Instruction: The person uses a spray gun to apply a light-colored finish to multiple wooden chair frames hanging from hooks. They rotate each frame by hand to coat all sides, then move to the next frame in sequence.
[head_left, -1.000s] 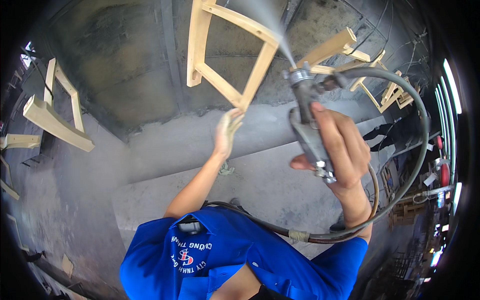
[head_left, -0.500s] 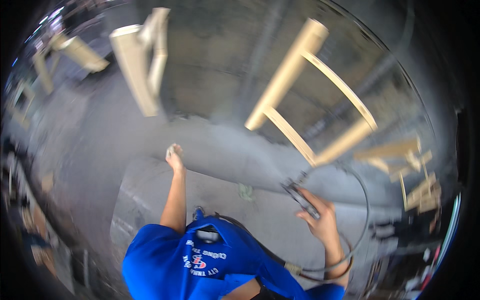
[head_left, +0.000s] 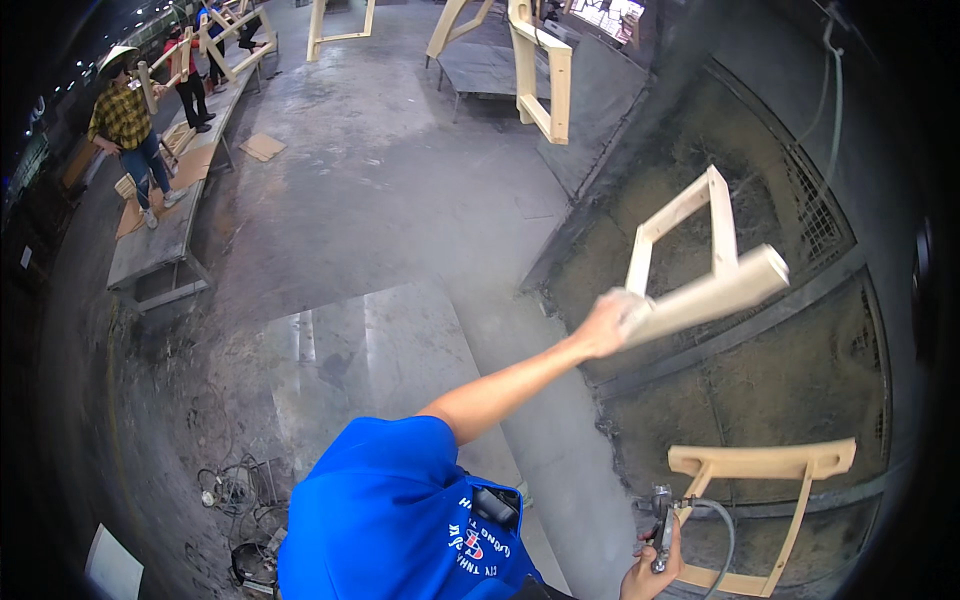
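My left hand, arm stretched out to the right, grips the near end of a pale wooden frame. The frame has a thick rail and a thinner open rectangle above it; its upper support is not visible. My right hand is wrapped round a metal spray gun at the lower right, with a grey hose curving from it. Just behind the gun is a second wooden frame, with a curved top rail, partly hidden by the gun and hand.
More wooden frames hang at the top. Dusty dark panels line the right side. A long metal bench at the left bears people, one in a yellow checked shirt. Tangled hoses lie on the floor at lower left.
The view has swung round, bringing the bench and people into sight. My left hand, earlier away from the frames, now grips one. The spray gun stays in my right hand, now lower in view.
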